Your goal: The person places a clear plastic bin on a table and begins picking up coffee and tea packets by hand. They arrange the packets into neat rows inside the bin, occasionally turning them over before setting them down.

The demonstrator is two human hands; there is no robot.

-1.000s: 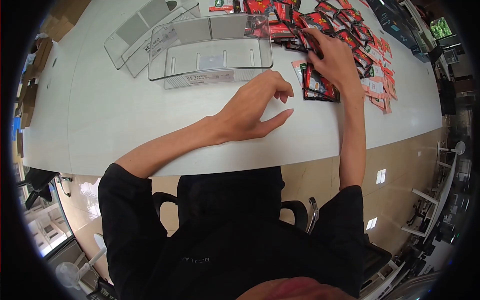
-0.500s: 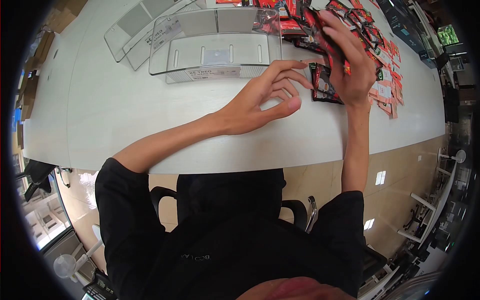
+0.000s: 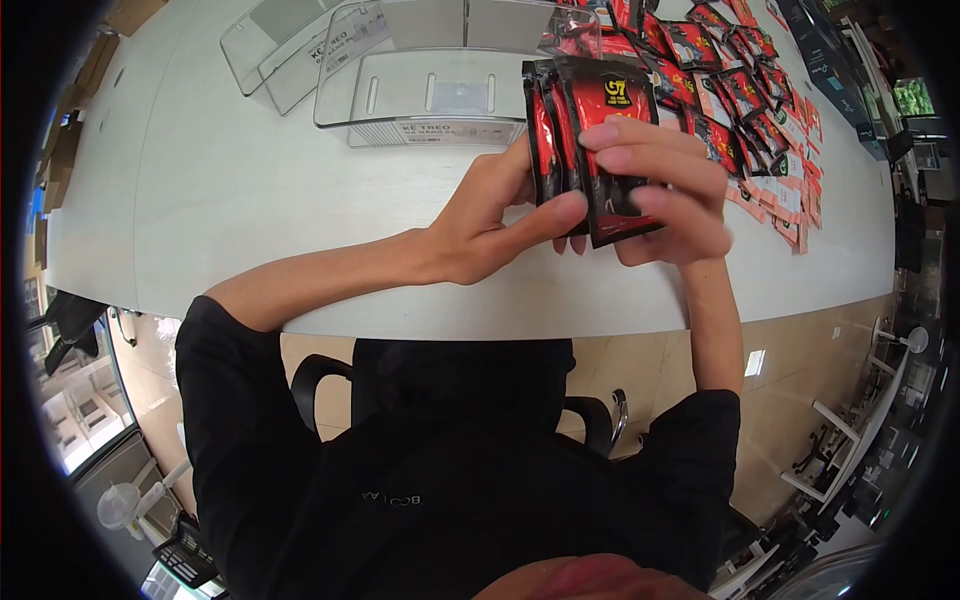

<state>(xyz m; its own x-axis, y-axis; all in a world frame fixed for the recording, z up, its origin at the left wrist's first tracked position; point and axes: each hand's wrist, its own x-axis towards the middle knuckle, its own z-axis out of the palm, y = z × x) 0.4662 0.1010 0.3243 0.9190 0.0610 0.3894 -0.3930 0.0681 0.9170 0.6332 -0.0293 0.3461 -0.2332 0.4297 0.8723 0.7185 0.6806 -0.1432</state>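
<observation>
Several red-and-black G7 coffee sachets [image 3: 612,98] are held upright in a small stack between my hands, over the near part of the table. My left hand [image 3: 485,215] is closed round the stack's left side, thumb in front and the other fingers mostly hidden behind. My right hand [image 3: 675,190] grips the front sachet from the right, its fingers across the face and its thumb hidden. Just beyond the hands stands a clear plastic rack [image 3: 400,90] with a printed label on its edge.
More red-and-black sachets [image 3: 740,95] lie in a loose pile at the back right. Pale pink packets [image 3: 795,195] lie beside them. A second clear rack [image 3: 275,50] stands at the back left. A long dark box [image 3: 835,75] lies along the right table edge.
My right hand has come back from the pile towards me with sachets. My left hand, which was empty with fingers apart, is now closed on the stack. The view has shifted slightly.
</observation>
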